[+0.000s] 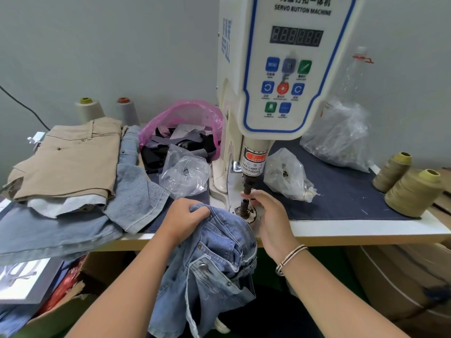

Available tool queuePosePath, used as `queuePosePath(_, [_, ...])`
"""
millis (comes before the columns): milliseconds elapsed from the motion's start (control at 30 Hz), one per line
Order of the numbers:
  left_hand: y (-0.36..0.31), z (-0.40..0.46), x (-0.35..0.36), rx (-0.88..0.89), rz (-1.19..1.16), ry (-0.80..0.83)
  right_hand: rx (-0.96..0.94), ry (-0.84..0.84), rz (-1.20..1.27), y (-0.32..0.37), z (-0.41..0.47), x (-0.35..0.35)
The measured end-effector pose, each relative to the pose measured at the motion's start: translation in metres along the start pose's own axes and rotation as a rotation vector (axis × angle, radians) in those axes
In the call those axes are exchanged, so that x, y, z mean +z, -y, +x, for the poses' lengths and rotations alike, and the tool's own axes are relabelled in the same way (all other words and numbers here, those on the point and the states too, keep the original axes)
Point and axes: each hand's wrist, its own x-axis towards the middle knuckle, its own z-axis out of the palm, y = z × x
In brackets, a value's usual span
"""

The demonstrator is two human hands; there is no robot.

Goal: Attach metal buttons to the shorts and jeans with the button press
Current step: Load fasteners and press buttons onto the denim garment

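Observation:
A white servo button press [280,76] stands at the table's middle, its black upper punch [247,185] above the lower die post [244,207]. My left hand [188,217] grips a bunched fold of blue denim jeans [219,262] just left of the die; the garment hangs over the table edge, and one metal button [203,266] shows on it. My right hand [268,215] reaches to the gap between punch and die, fingertips pinched there; whether they hold a small button is hidden.
Khaki shorts [70,157] lie on light jeans [53,230] at left. Clear bags of buttons [185,174] [288,176] flank the press; a pink bag of scraps [185,128] sits behind. Thread cones [412,191] stand at right. Cardboard boxes [400,279] lie below.

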Motion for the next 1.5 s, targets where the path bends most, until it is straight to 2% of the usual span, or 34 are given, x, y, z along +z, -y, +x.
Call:
queuePosePath(333, [-0.001,0.0,0.001,0.001,-0.005,-0.002,0.0,0.009,-0.043,-0.002,-0.009,0.003])
queuePosePath(400, [0.001,0.0,0.001,0.003,-0.006,-0.003,-0.145,-0.018,-0.272,-0.006,-0.018,-0.002])
queuePosePath(500, [0.001,0.0,0.002,0.001,-0.006,0.003,-0.496,-0.08,-0.728,-0.03,-0.038,-0.01])
queuePosePath(600, [-0.001,0.0,0.002,0.013,-0.029,-0.002,-0.723,0.073,-0.899,-0.041,-0.046,0.002])
queuePosePath(667, [-0.002,0.0,0.001,0.028,-0.039,0.003,-0.811,0.196,-0.904,-0.034,-0.036,0.027])
queuePosePath(767, [-0.004,-0.002,0.0,0.016,-0.04,0.003,-0.754,0.271,-0.824,-0.013,-0.01,0.073])
queuePosePath(867, [-0.004,-0.001,0.0,-0.001,-0.06,-0.004,-0.649,0.242,-0.952,0.001,0.032,0.112])
queuePosePath(967, [-0.005,-0.002,0.001,-0.026,-0.052,-0.021,-0.484,0.225,-1.389,-0.001,0.072,0.13])
queuePosePath(1067, [-0.006,-0.003,0.001,-0.037,-0.061,-0.016,-0.415,0.298,-1.825,-0.019,0.093,0.129])
queuePosePath(1133, [-0.005,-0.003,0.0,-0.038,-0.057,-0.008,-0.42,0.323,-1.947,-0.033,0.1,0.125])
queuePosePath(1500, [0.001,0.0,0.001,-0.08,-0.05,-0.041,-0.632,0.256,-2.07,-0.055,0.12,0.142])
